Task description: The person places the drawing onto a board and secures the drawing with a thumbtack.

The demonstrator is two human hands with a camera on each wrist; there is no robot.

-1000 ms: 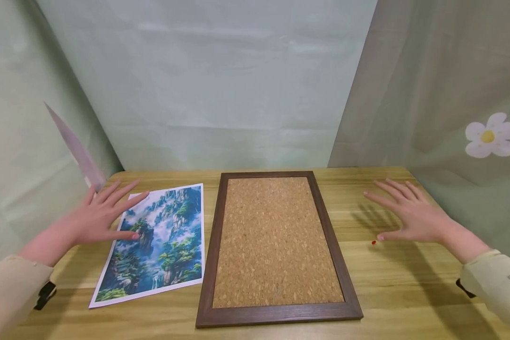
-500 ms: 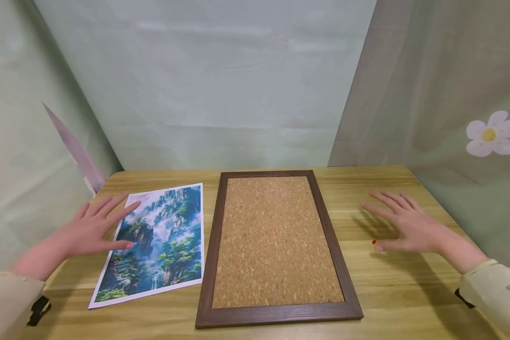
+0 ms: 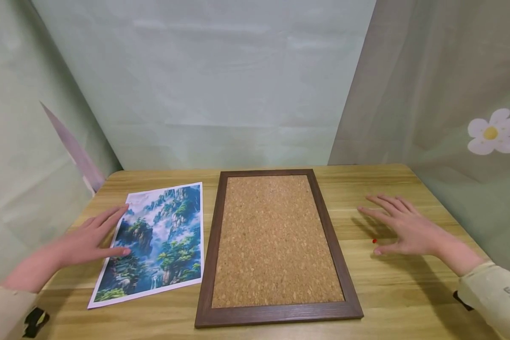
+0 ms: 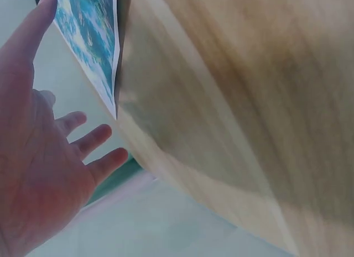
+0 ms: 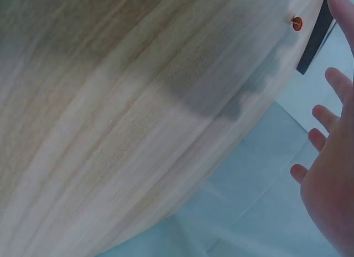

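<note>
Print: a landscape print (image 3: 153, 243) is laid flat on the bench (image 3: 391, 283), left of the cork board (image 3: 276, 241).
Handling: judged thin, light, limp and easily creased; best lifted by a free edge or corner.
Left hand (image 3: 87, 236): fingers spread and straight, thumb tip at the print's left edge, nothing gripped.
Right hand (image 3: 401, 226): flat, fingers extended, held low over the bench beside a red pushpin (image 3: 374, 241); nothing held.

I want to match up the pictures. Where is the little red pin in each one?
Head: the red pin lies on the table, by the right hand thumb.
Left wrist: not in it.
Right wrist: top right, near the table's edge.
Shared landmark: the dark frame of the cork board.
</note>
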